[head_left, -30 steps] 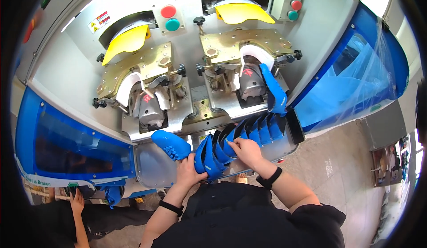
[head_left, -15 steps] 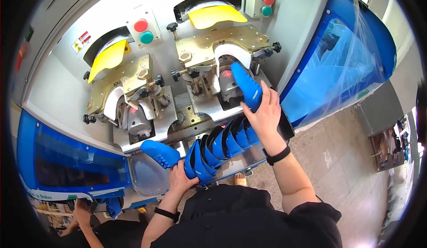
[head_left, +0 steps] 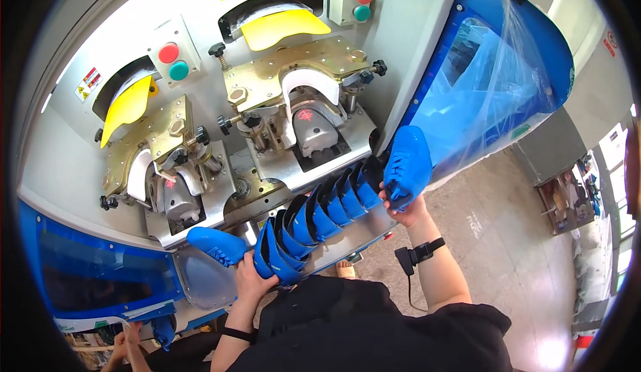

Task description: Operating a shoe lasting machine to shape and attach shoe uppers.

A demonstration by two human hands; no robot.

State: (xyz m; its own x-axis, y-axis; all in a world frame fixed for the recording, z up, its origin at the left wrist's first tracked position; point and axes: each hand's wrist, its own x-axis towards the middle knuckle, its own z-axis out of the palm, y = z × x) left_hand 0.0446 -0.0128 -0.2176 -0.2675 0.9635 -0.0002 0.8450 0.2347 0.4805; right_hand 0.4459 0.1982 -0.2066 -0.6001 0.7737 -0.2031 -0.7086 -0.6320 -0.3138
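In my right hand (head_left: 409, 212) is a blue lace-up shoe upper (head_left: 410, 157), gripped by its heel end with the toe pointing up and away from me. It is right of the row, its laced front showing. My left hand (head_left: 252, 277) is closed at the near left end of a row of nested blue shoe uppers (head_left: 326, 220). A blue shoe upper (head_left: 217, 245) juts out leftward from that hand, its laces partly seen. Some left fingers are hidden by the uppers. Beyond the row, a grey heel mould (head_left: 315, 132) stands bare under a white curved pad (head_left: 310, 84).
A second grey mould (head_left: 180, 202) sits at the left station. Red and green push buttons (head_left: 178, 70) are on the machine wall, with yellow flaps (head_left: 284, 28) above the clamps. A blue side panel (head_left: 559, 52) rises at right. Another person's hands (head_left: 130, 335) show at lower left.
My right hand has drawn the shoe upper off the right mould, to the right and toward me, turning its laces into view. My left hand stays at the row. The view has shifted rightward.
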